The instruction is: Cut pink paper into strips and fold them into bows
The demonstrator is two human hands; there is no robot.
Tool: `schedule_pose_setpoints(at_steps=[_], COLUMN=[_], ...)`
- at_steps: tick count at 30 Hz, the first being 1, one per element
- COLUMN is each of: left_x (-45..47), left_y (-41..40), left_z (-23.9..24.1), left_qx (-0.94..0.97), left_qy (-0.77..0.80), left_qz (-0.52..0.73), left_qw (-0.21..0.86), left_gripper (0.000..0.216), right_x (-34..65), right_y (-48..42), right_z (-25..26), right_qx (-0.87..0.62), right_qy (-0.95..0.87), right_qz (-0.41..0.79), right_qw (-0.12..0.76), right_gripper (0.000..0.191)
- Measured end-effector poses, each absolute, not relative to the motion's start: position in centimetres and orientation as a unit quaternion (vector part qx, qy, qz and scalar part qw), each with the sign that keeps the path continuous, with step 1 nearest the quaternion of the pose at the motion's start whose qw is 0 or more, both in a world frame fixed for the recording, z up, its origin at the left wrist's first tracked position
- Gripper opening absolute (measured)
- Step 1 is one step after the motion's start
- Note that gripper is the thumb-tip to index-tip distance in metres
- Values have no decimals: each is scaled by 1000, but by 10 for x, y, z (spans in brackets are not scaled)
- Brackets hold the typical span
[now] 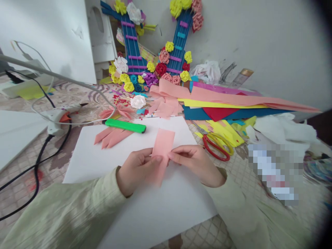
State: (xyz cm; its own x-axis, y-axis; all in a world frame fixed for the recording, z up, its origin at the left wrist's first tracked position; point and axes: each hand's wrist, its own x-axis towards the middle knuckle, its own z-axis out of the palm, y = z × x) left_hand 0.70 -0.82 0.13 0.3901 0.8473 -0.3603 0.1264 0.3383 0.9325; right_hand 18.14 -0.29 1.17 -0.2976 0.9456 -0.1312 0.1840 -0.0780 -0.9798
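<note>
Between my two hands is a pink crepe paper strip point(164, 141), held over a white sheet point(178, 204). My left hand point(140, 167) pinches the strip's left edge, thumb in front and fingers behind. At the opposite edge, my right hand point(195, 160) grips it between thumb and fingertips. The strip's lower end is slightly blurred. Beyond my left hand lie folded pink paper pieces point(114, 137), partly under a green utility knife point(126, 126). Red and yellow scissors point(216, 147) rest to the right of my right hand.
A white glue gun point(58, 117) with cables lies at the left. Long crepe paper sheets point(220, 95) are stacked at the back right. Two blue paper guitars point(133, 52) with paper flowers lean on the wall. A white paper rose point(138, 101) sits among scraps.
</note>
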Motion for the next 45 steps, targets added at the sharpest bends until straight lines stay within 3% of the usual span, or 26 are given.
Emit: schedule_pose_setpoints(at_steps=[23,45], left_x=[7,8], left_y=[-10,-5], left_z=[3,0], left_qx=[533,325], left_qy=[475,386], left_qz=[327,349], left_qw=[619,790], left_gripper=[25,17], right_x=[173,169], right_y=[-7,-11], right_z=[8,4], right_qx=[-509,-516], right_qy=[-581,-531], right_qz=[539,585], right_qw=[336,331], right_gripper=[18,22])
